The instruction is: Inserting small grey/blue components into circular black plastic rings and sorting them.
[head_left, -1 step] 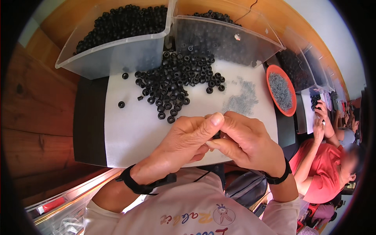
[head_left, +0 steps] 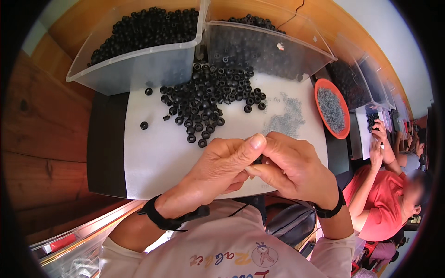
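Note:
My left hand (head_left: 221,163) and my right hand (head_left: 299,167) meet over the near part of a white board (head_left: 153,162). Both are closed, thumbs and fingertips pressed together around a small black part (head_left: 258,160). Only a sliver of it shows; the fingers cover the rest. Just beyond my hands lies a loose heap of black hollow round parts (head_left: 208,99), many with a hole through the middle. Two such parts sit apart to the left. Beyond my right hand, tiny clear-grey pieces (head_left: 285,118) are spread on the board.
Two translucent bins, one at the back left (head_left: 134,69) and one at the back middle (head_left: 273,51), hold more black parts. An orange-red bowl (head_left: 319,104) of tiny grey pieces stands at the right. Further right, a person in a red shirt (head_left: 378,199) handles black parts.

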The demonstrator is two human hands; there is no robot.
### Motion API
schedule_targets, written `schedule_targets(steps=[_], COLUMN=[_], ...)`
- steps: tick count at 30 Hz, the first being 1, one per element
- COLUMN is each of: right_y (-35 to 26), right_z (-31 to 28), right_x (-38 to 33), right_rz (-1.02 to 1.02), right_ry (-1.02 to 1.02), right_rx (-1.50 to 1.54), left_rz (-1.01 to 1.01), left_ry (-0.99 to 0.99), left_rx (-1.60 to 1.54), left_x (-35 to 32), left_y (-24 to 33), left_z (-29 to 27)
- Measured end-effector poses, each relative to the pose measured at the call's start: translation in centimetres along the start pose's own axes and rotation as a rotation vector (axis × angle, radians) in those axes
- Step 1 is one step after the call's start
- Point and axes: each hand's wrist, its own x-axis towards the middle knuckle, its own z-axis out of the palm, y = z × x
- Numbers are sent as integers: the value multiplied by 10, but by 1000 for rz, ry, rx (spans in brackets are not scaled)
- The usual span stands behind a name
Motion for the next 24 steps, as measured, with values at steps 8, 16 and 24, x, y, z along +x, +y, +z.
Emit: schedule_targets(steps=[8,16,24], right_y=[28,102,94], right_z=[-81,-92,-15], right_x=[60,98,72], right_rz=[233,134,93], right_ry=[309,638,-156], right_rx=[-435,-153,-376], left_rz=[66,109,242], left_ry=[38,140,298], left_rx=[36,-69,-239], left_x=[6,7,1], left_y=[-2,-4,9], left_z=[-18,-33,-51])
